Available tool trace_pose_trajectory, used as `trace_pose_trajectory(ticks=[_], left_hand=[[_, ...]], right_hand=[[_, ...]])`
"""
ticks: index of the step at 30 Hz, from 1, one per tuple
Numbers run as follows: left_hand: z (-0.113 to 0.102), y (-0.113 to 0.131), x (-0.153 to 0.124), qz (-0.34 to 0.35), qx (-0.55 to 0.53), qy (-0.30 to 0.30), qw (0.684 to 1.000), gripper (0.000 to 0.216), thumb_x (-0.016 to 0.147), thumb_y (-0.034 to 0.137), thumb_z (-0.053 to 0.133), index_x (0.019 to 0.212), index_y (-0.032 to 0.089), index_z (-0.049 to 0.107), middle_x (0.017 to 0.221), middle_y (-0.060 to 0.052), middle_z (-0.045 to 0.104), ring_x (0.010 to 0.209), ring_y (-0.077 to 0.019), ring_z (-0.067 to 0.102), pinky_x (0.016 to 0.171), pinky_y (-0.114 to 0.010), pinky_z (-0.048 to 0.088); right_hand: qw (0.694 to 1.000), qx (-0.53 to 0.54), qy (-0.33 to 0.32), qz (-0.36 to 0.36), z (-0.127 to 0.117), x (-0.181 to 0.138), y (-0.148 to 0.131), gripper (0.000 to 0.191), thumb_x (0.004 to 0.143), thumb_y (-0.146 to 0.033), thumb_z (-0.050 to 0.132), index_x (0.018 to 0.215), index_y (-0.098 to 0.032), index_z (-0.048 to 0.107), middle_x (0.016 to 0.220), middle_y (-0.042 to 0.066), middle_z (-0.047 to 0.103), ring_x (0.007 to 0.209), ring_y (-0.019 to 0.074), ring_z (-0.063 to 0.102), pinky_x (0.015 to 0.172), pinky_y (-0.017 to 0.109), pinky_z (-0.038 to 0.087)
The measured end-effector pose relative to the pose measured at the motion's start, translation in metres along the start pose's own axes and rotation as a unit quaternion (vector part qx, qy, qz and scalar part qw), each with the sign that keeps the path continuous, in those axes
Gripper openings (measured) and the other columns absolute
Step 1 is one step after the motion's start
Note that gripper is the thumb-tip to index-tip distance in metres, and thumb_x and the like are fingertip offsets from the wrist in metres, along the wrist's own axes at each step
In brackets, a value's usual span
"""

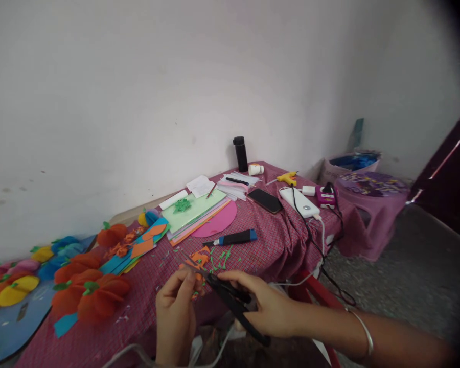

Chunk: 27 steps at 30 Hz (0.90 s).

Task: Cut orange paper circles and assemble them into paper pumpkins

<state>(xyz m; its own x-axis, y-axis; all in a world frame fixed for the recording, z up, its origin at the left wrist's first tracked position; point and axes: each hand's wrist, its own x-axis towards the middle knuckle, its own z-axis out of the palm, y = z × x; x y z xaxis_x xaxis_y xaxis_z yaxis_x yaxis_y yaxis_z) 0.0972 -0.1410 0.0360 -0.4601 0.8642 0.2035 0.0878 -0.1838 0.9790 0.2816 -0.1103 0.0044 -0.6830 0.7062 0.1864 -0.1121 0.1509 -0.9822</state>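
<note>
My right hand (270,306) grips a pair of black-handled scissors (232,301), its blades pointing away to the upper left. Close to the blades, my left hand (178,306) is closed, thumb and finger pinched together; whatever lies between them is too small to make out. Orange paper scraps (200,257) and thin green paper cuttings (220,258) lie on the cloth just beyond both hands. A box cutter (235,237) with a blue and black handle rests behind them.
Orange felt-like pumpkin shapes (95,299) cover the left side of the checked tablecloth (138,301). Coloured sheets (189,212), a phone (265,200), a white power bank (299,202) with cables, a yellow glue gun (288,177) and a black bottle (240,153) stand farther back. A pink stool (375,220) is right.
</note>
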Motion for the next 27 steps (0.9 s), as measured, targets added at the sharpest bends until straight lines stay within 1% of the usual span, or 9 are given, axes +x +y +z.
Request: trace_pose_trajectory(ticks=[7,11,13,15,17,19,23,27], left_hand=[[0.004,0.002,-0.001,-0.02,-0.029,-0.003,0.999,0.031,0.068,0.046,0.069,0.054,0.022,0.056,0.054,-0.001,0.051,0.055,-0.0136,0.046,0.055,-0.026,0.041],[0.006,0.001,-0.002,-0.036,-0.048,0.0,0.998,0.025,0.062,0.042,0.074,0.059,0.022,0.06,0.056,0.0,0.053,0.054,-0.0131,0.047,0.053,-0.026,0.041],[0.007,0.001,-0.002,-0.057,-0.066,0.004,0.996,0.024,0.059,0.041,0.076,0.063,0.022,0.062,0.058,0.0,0.055,0.053,-0.0125,0.048,0.051,-0.025,0.041],[0.009,0.001,-0.002,-0.077,-0.092,-0.001,0.993,0.025,0.058,0.04,0.077,0.064,0.021,0.062,0.059,0.0,0.055,0.052,-0.0116,0.048,0.049,-0.024,0.041],[0.01,0.003,-0.002,-0.091,-0.12,-0.012,0.989,0.027,0.058,0.039,0.078,0.062,0.019,0.061,0.057,0.001,0.054,0.051,-0.0106,0.047,0.048,-0.023,0.041],[0.01,0.005,-0.002,-0.103,-0.149,-0.023,0.983,0.028,0.059,0.038,0.078,0.06,0.017,0.059,0.054,0.001,0.052,0.05,-0.0097,0.046,0.047,-0.022,0.04],[0.009,0.01,-0.003,-0.129,-0.192,-0.041,0.972,0.028,0.058,0.034,0.08,0.058,0.015,0.059,0.053,0.001,0.053,0.05,-0.0095,0.047,0.047,-0.021,0.041],[0.007,0.013,-0.003,-0.135,-0.204,-0.049,0.968,0.027,0.059,0.031,0.079,0.056,0.014,0.059,0.052,0.001,0.053,0.05,-0.0097,0.047,0.047,-0.021,0.041]], right_hand=[[0.999,0.036,0.006,0.0,0.002,0.001,0.009,0.07,0.065,-0.026,0.078,0.13,-0.027,0.053,0.114,0.007,0.059,0.109,0.0257,0.055,0.092,0.038,0.045],[0.997,0.072,0.012,0.008,0.005,0.001,0.014,0.064,0.067,-0.027,0.076,0.128,-0.029,0.055,0.108,0.006,0.058,0.105,0.0238,0.054,0.09,0.036,0.045],[0.995,0.092,0.024,0.011,0.006,0.002,0.018,0.061,0.068,-0.028,0.076,0.125,-0.028,0.056,0.102,0.004,0.056,0.098,0.0211,0.054,0.085,0.033,0.045],[0.993,0.116,0.027,0.015,0.007,0.003,0.021,0.058,0.069,-0.029,0.076,0.123,-0.027,0.057,0.094,0.002,0.053,0.085,0.0168,0.052,0.075,0.028,0.045],[0.99,0.139,0.025,0.016,0.008,0.005,0.022,0.056,0.07,-0.03,0.076,0.122,-0.026,0.057,0.087,0.0,0.049,0.073,0.0126,0.047,0.066,0.024,0.041],[0.988,0.153,0.025,0.009,0.009,0.005,0.021,0.053,0.071,-0.031,0.075,0.121,-0.024,0.057,0.083,-0.002,0.046,0.067,0.01,0.042,0.061,0.022,0.038],[0.986,0.163,0.017,0.005,0.009,0.005,0.015,0.048,0.075,-0.033,0.074,0.119,-0.023,0.058,0.081,-0.002,0.046,0.065,0.0082,0.04,0.058,0.02,0.035],[0.987,0.158,0.009,0.008,0.005,0.004,0.011,0.045,0.076,-0.033,0.073,0.117,-0.021,0.059,0.079,-0.002,0.047,0.065,0.0082,0.042,0.058,0.02,0.036]])
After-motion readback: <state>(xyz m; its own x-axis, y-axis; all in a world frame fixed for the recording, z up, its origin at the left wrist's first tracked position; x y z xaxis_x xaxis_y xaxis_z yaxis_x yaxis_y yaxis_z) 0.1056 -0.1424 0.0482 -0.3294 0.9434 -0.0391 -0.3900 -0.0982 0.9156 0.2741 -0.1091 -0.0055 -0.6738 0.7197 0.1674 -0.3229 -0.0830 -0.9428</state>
